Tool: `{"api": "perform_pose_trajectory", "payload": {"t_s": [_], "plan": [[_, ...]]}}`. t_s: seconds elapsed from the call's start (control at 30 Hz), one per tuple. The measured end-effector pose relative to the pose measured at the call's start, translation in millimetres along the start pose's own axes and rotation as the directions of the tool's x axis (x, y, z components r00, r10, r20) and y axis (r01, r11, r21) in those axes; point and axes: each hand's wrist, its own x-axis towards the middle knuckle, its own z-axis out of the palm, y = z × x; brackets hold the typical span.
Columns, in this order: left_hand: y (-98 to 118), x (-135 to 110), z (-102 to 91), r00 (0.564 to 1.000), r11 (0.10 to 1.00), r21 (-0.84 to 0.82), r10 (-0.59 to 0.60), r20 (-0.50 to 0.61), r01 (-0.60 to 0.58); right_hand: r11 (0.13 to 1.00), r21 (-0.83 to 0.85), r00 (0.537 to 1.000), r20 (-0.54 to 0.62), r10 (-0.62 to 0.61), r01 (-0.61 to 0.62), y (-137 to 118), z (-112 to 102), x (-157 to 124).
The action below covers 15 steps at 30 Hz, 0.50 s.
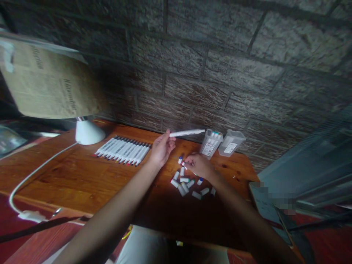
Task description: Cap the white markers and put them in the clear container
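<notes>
My left hand [162, 148] grips a white marker [188, 132] by one end, and its uncapped tip points right toward the plastic cases. Lower and to the right, my right hand [198, 164] has its fingertips pinched on a small white marker cap [184, 165] with a bit of red. Beside those fingers stands a cap with a blue top [180, 160]. Several more loose caps [184, 180] lie scattered on the wooden table just below my right hand. To the left of my left hand, a row of white markers [122, 150] lies side by side.
A clear case holding several markers [211, 143] stands at the back next to another clear case [231, 142]. At the left is a lamp with a white base [89, 132], its cable [35, 170] trailing over the wooden table [68, 179]. A stone-block wall [192, 73] rises behind.
</notes>
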Motion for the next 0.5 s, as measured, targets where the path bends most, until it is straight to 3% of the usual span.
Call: {"api": "perform_pose_trajectory", "payload": {"t_s": [0.13, 0.37, 0.43, 0.5], "plan": [[0.8, -0.3, 0.5, 1.0, 1.0, -0.023, 0.013, 0.002, -0.013, 0.994, -0.071, 0.992, 0.083, 0.093, -0.087, -6.2, 1.1, 4.4], [-1.5, -2.0, 1.9, 0.999, 0.999, -0.015, -0.032, 0.003, 0.032, 0.981, -0.154, 0.988, 0.086, 0.131, -0.117, -12.2, 0.3, 2.3], [-1.5, -3.1, 2.2, 0.999, 0.999, -0.001, -0.045, 0.01, 0.045, 0.983, -0.137, 0.989, 0.066, 0.131, -0.121, -9.2, -9.8, -6.3], [-1.7, -4.4, 2.4, 0.998, 0.998, 0.023, -0.059, 0.032, 0.058, 0.985, 0.038, 0.986, -0.009, 0.167, -0.166, 0.2, -21.8, -19.6]]}}
